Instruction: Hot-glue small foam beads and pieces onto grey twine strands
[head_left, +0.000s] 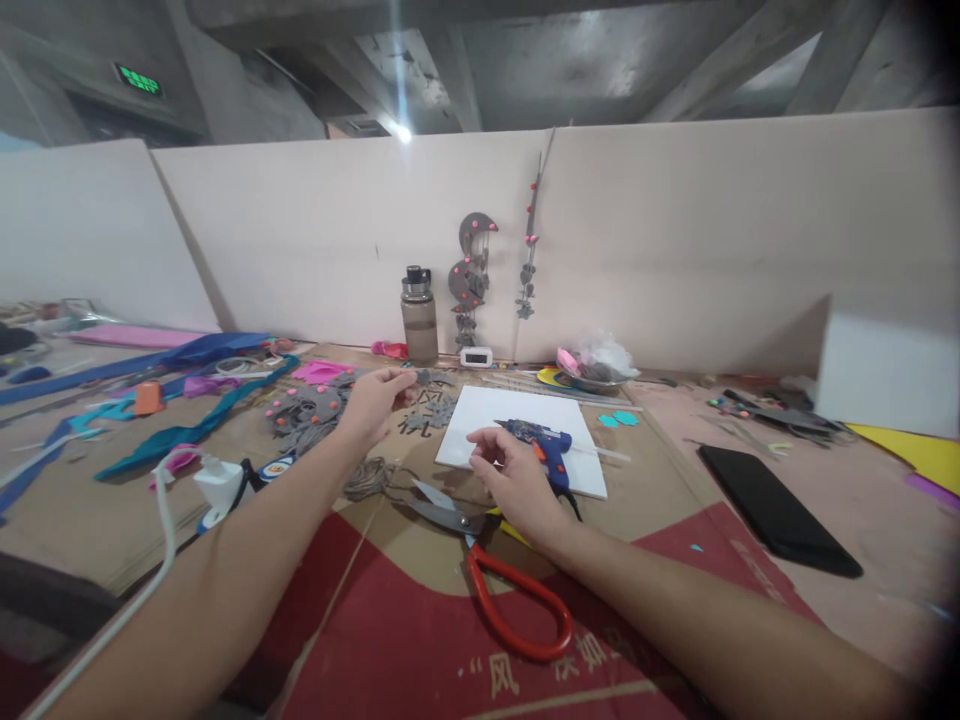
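My left hand (pixel 381 402) is raised over the table's middle, thumb and fingers pressed together; what they hold, if anything, is too small to make out. Small grey cut-out pieces (pixel 436 412) lie just beyond and beside it. My right hand (pixel 517 482) hovers at the near edge of a white board (pixel 474 408), its fingers loosely curved and apart with nothing visible in them. Close to those fingers, a blue hot glue gun (pixel 556 456) rests on the board, a clear glue stick protruding from its back. Red-handled scissors (pixel 480 575) lie with blades apart between my forearms, near a coil of grey cord (pixel 367 479).
Grey pieces with pink balls (pixel 306 408) lie at the left, near a white charger plug (pixel 219 482) and its cable. A bottle (pixel 419 322) stands at the back beside hanging grey ornaments (pixel 471 282). A black phone (pixel 776 510) lies at the right.
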